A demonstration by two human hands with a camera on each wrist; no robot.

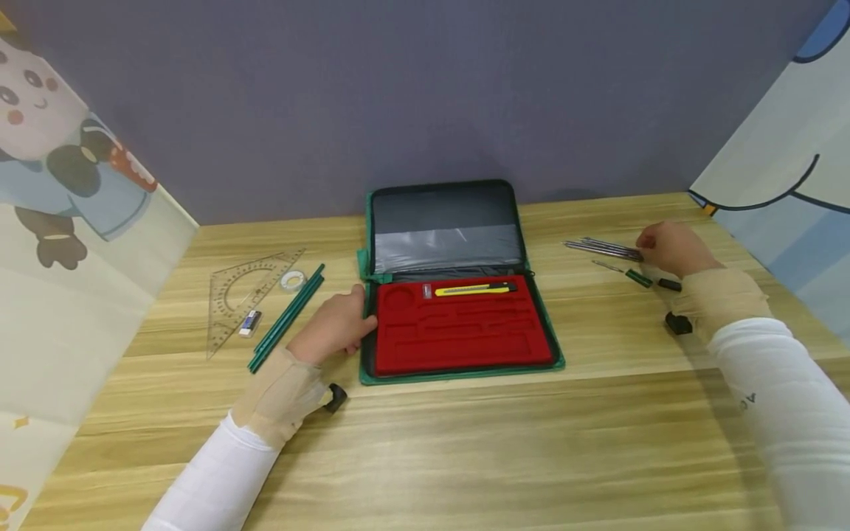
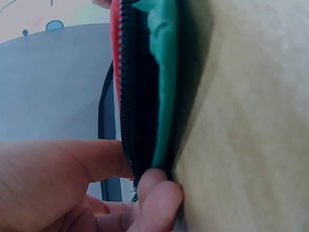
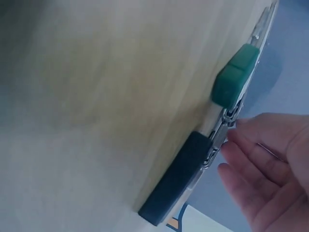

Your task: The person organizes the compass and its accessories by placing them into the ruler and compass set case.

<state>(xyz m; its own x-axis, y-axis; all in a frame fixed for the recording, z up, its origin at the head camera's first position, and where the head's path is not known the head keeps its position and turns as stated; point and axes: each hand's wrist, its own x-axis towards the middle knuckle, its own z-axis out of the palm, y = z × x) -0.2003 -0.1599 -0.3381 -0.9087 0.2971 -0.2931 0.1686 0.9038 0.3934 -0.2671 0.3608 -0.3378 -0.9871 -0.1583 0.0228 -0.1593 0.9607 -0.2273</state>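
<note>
A green zip case point(image 1: 465, 375) lies open on the table, with a red moulded tray point(image 1: 458, 343) in its lower half. In that tray sit a yellow utility knife point(image 1: 473, 290) and a small clear box point(image 1: 427, 291). My left hand point(image 1: 337, 324) grips the case's left edge, thumb over the zipper point(image 2: 126, 96) and fingers at the green outer side. At the right, my right hand point(image 1: 677, 249) pinches the hinge end of metal drawing compasses point(image 1: 607, 249); the fingertips partly hide it. Just nearer lie a green-handled, metal-tipped tool point(image 1: 639, 278) and a dark oblong piece point(image 1: 669, 285).
Left of the case lie green pencils point(image 1: 287, 318), a tape roll point(image 1: 292, 280), an eraser point(image 1: 250, 323) and a clear set square point(image 1: 229, 299). A grey panel point(image 1: 438, 96) stands behind the wooden table point(image 1: 498, 457), with patterned walls on either side.
</note>
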